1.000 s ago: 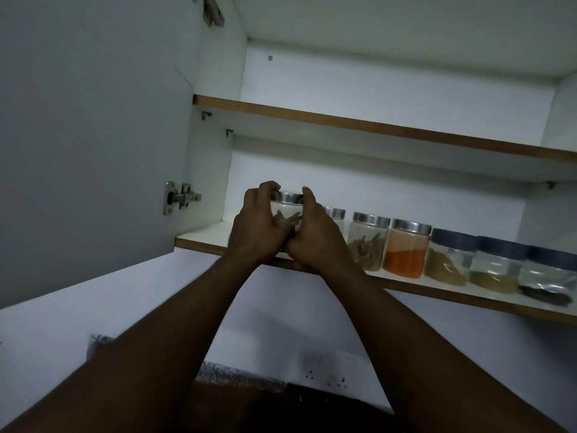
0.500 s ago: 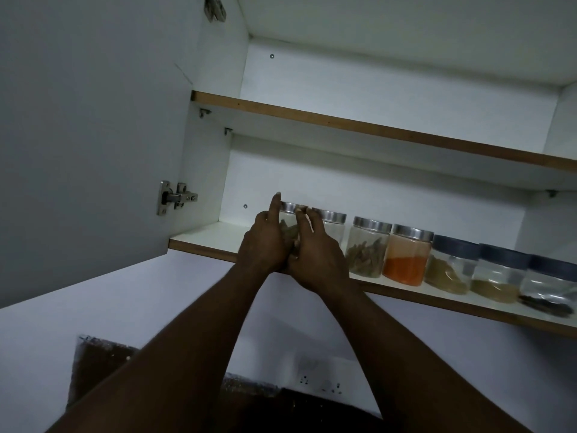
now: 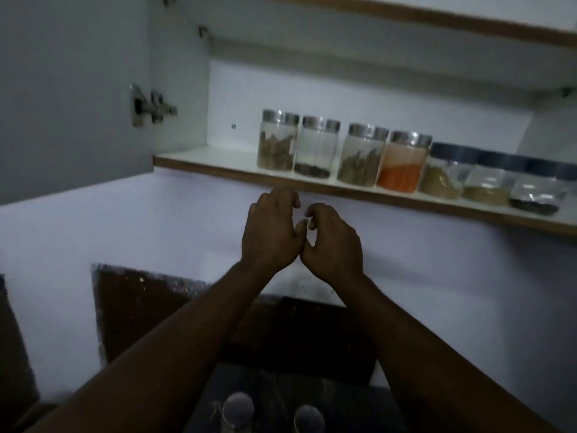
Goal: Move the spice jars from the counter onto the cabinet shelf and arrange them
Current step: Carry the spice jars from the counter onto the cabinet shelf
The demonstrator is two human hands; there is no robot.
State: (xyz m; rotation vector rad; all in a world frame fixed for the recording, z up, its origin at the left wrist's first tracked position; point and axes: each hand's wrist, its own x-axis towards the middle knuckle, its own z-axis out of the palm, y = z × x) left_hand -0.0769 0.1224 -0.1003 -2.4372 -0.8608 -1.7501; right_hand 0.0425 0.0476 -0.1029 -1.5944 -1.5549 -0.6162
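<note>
Several spice jars stand in a row on the lower cabinet shelf (image 3: 212, 160). At the left end is a silver-lidded jar of brown pieces (image 3: 276, 140), then a jar with dark seeds (image 3: 317, 146), a jar of dried leaves (image 3: 362, 154), an orange powder jar (image 3: 402, 162) and three dark-lidded jars (image 3: 487, 179). My left hand (image 3: 270, 234) and right hand (image 3: 332, 242) hang side by side just below the shelf edge, fingers loosely curled, holding nothing. Two more silver jar lids (image 3: 237, 409) (image 3: 309, 417) show on the dark counter at the bottom.
The cabinet door (image 3: 68, 89) stands open at the left, with its hinge (image 3: 150, 109) at shelf height. An upper shelf edge (image 3: 437, 17) runs across the top. The white wall (image 3: 140, 229) and a dark backsplash (image 3: 140, 307) lie below the cabinet.
Both hands have let go of the leftmost jar, which now stands on the shelf, and have dropped below the shelf edge. The view has tilted down, showing the counter.
</note>
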